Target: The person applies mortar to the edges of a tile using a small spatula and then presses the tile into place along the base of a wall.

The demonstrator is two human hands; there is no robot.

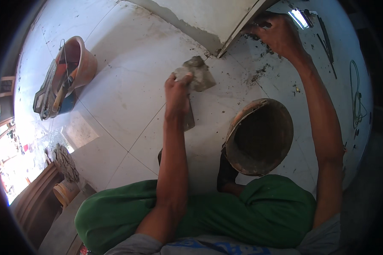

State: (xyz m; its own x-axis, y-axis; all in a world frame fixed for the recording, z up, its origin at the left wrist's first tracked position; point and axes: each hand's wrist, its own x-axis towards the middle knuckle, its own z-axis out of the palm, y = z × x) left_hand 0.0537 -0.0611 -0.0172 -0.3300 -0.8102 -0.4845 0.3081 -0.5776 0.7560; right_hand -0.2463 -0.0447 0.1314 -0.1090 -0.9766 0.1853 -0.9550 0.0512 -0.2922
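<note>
In the head view, the left hand (177, 91) holds a grey mortar-like piece (204, 80) above the tiled floor (127, 106), near the lower corner of the wall (208, 40). The thumb is pressed on this piece and the other fingers are curled at its left side. A flat grey strip (190, 117) shows beside the wrist; whether it joins the piece, one cannot tell. The right hand (281, 37) reaches to the far side of the wall's end, with bent fingers; their tips are in shadow, so one cannot tell if they pinch something. Dark crumbs (259, 74) lie below this hand. Between the forearms, a wide bucket (252, 165) stands tilted, near the person's foot. At the left, another bucket (89, 63) holds tools, and at the right lies a green wire coil (355, 95).
</note>
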